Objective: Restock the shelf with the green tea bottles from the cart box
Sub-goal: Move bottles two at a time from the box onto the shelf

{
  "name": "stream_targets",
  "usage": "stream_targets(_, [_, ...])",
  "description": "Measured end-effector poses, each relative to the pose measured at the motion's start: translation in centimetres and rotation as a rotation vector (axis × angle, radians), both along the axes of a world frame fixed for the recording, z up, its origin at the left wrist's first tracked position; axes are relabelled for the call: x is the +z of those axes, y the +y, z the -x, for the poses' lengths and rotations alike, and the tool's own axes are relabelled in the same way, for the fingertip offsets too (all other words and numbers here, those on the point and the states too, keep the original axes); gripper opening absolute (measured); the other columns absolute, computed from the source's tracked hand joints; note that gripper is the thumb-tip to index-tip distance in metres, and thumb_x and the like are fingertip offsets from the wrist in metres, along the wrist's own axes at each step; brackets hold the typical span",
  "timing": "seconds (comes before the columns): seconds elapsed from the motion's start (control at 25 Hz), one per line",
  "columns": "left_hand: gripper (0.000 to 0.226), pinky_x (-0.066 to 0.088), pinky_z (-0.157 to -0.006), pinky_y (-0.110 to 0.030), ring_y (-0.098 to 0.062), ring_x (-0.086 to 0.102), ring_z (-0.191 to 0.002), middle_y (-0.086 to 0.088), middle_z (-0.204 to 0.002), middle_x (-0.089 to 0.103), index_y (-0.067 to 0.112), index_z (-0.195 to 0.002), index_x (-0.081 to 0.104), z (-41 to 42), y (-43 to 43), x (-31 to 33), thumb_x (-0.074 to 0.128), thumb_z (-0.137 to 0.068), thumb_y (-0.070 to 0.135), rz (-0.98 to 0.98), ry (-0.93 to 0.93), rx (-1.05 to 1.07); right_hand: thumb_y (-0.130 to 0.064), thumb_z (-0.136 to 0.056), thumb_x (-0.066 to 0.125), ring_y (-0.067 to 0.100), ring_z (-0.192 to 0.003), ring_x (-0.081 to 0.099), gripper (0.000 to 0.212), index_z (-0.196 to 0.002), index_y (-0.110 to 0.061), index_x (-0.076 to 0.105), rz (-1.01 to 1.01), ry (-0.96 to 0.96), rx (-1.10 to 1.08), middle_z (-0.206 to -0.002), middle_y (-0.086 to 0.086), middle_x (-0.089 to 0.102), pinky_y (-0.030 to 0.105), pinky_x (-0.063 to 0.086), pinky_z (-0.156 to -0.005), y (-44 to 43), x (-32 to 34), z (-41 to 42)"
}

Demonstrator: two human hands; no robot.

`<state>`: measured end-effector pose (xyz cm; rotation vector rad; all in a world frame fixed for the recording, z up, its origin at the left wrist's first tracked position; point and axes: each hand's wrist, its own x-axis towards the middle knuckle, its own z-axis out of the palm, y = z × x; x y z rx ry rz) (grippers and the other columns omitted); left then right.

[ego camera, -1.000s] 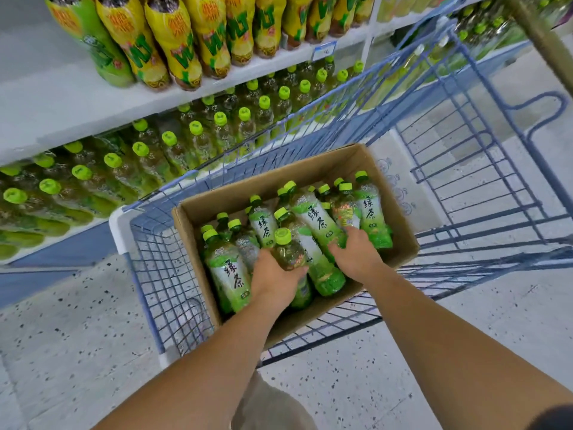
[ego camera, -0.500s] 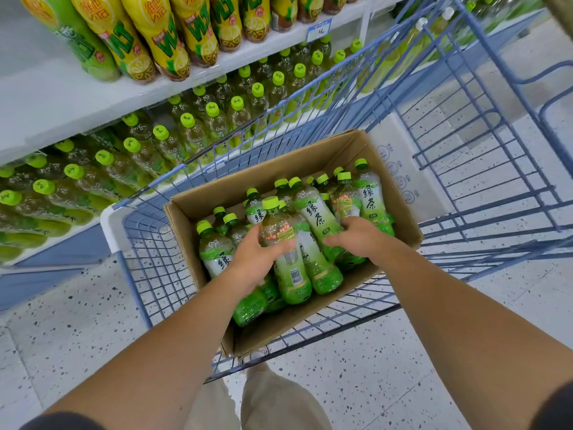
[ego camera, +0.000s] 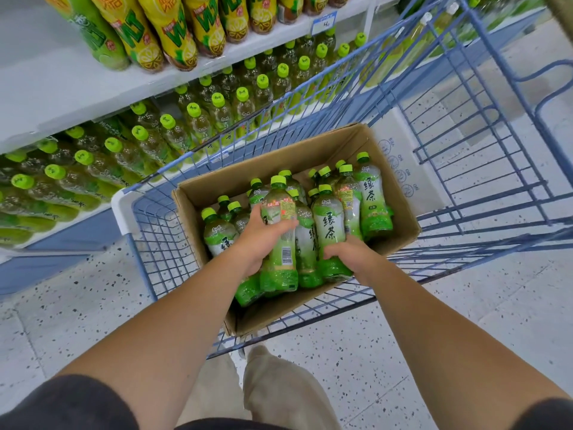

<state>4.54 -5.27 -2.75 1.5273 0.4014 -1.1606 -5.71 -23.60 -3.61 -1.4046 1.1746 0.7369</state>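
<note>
A brown cardboard box [ego camera: 350, 144] sits in the blue wire cart [ego camera: 483, 169] and holds several green tea bottles with lime caps. My left hand [ego camera: 260, 240] is wrapped around one green tea bottle [ego camera: 280, 240], lifted above the others with its barcode side up. My right hand [ego camera: 350, 256] grips the lower part of a second green tea bottle [ego camera: 328, 225] beside it, label facing me. The lower shelf [ego camera: 93, 209] at left holds rows of the same bottles [ego camera: 173, 135].
The upper white shelf [ego camera: 40, 97] carries yellow lemon tea bottles [ego camera: 173, 29], with bare space at its left. A price tag [ego camera: 324, 23] hangs on its edge. The cart's near rim stands between me and the shelf. Speckled floor lies all around.
Both hands have raised their bottles out of the pile: the left one lifted first, then the right hand closed on a second bottle and pulled it up. The view shifted down slightly.
</note>
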Motion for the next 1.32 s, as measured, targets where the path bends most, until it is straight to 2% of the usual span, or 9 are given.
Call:
stream_targets(0.16, [0.115, 0.022, -0.118, -0.057, -0.033, 0.036, -0.141, -0.006, -0.159, 0.033, 0.046, -0.155, 0.005, -0.1, 0.6, 2.1, 0.077, -0.076, 0.004, 0.054, 0.093, -0.100, -0.007, -0.071, 0.071, 0.029, -0.112, 0.057, 0.072, -0.138, -0.004, 0.043, 0.005, -0.088, -0.131, -0.122, 0.010, 0.060, 0.049, 0.045, -0.102, 1.5, 2.6, 0.8])
stream_targets(0.28, [0.115, 0.014, -0.121, -0.053, -0.031, 0.025, -0.148, -0.003, -0.164, 0.018, 0.042, -0.157, -0.001, 0.4, 1.6, 4.2, 0.069, -0.083, -0.010, 0.077, 0.077, -0.157, -0.039, -0.068, 0.077, 0.029, -0.119, 0.056, 0.087, -0.143, -0.015, 0.041, 0.010, -0.158, -0.219, -0.134, 0.007, 0.057, 0.050, 0.044, -0.103, 2.7, 3.7, 1.5])
stream_targets(0.4, [0.101, 0.045, -0.107, -0.054, -0.028, 0.061, -0.118, -0.008, -0.133, 0.062, 0.030, -0.148, 0.035, 1.1, 3.1, 6.6, 0.083, -0.066, -0.002, 0.021, -0.027, -0.123, -0.062, -0.072, 0.069, 0.025, -0.124, 0.050, 0.089, -0.144, -0.019, 0.039, 0.038, -0.237, -0.201, -0.140, -0.001, 0.049, 0.051, 0.040, -0.109, 4.4, 5.5, 1.7])
stream_targets(0.52, [0.071, 0.055, -0.093, -0.054, -0.026, 0.072, -0.099, -0.006, -0.104, 0.076, 0.018, -0.115, 0.062, 1.1, 5.0, 8.3, 0.086, -0.049, 0.013, -0.039, -0.138, -0.124, -0.070, -0.070, 0.067, 0.025, -0.127, 0.050, 0.093, -0.144, -0.019, 0.043, 0.047, -0.296, -0.156, -0.138, -0.002, 0.050, 0.052, 0.040, -0.110, 6.2, 7.6, 1.8])
stream_targets(0.72, [0.073, 0.059, -0.087, -0.049, -0.028, 0.069, -0.100, -0.009, -0.111, 0.069, 0.021, -0.126, 0.054, -0.1, 9.1, 12.4, 0.085, -0.060, 0.010, -0.079, -0.241, -0.002, -0.038, -0.085, 0.074, 0.015, -0.098, 0.064, 0.048, -0.122, -0.015, 0.054, -0.018, -0.425, -0.167, -0.112, 0.003, 0.066, 0.041, 0.051, -0.093, 9.7, 11.1, 0.9])
stream_targets(0.88, [0.067, 0.059, -0.084, -0.047, -0.027, 0.066, -0.096, -0.006, -0.109, 0.065, 0.025, -0.129, 0.049, -1.4, 13.6, 15.0, 0.080, -0.075, 0.001, -0.051, -0.308, 0.042, -0.031, -0.076, 0.080, 0.025, -0.101, 0.068, 0.061, -0.129, -0.015, 0.054, -0.035, -0.479, -0.156, -0.111, 0.003, 0.069, 0.051, 0.055, -0.094, 13.7, 13.9, -1.3])
stream_targets(1.0, [0.065, 0.059, -0.084, -0.052, -0.028, 0.067, -0.097, -0.007, -0.108, 0.066, 0.026, -0.127, 0.051, -2.7, 17.9, 16.5, 0.079, -0.075, 0.000, -0.055, -0.396, 0.063, -0.016, -0.089, 0.070, 0.023, -0.102, 0.064, 0.042, -0.128, -0.018, 0.053, -0.031, -0.556, -0.116, -0.109, -0.003, 0.063, 0.049, 0.053, -0.095, 17.7, 15.6, -3.6])
stream_targets(1.16, [0.056, 0.059, -0.081, -0.048, -0.027, 0.067, -0.095, -0.008, -0.106, 0.066, 0.032, -0.110, 0.052, -5.6, 25.5, 18.7, 0.079, -0.074, 0.000, -0.088, -0.490, 0.125, -0.020, -0.092, 0.068, 0.015, -0.096, 0.066, 0.039, -0.129, -0.021, 0.055, -0.032, -0.639, -0.073, -0.112, 0.000, 0.066, 0.034, 0.054, -0.072, 25.1, 17.4, -7.4])
stream_targets(1.32, [0.057, 0.059, -0.078, -0.042, -0.023, 0.067, -0.091, -0.007, -0.103, 0.067, 0.024, -0.117, 0.054, -9.1, 33.8, 19.7, 0.080, -0.073, 0.001, -0.108, -0.554, 0.191, -0.034, -0.085, 0.077, 0.016, -0.096, 0.068, 0.039, -0.119, -0.024, 0.058, 0.066, -0.687, -0.020, -0.110, -0.001, 0.070, 0.037, 0.057, -0.081, 33.3, 18.4, -11.7])
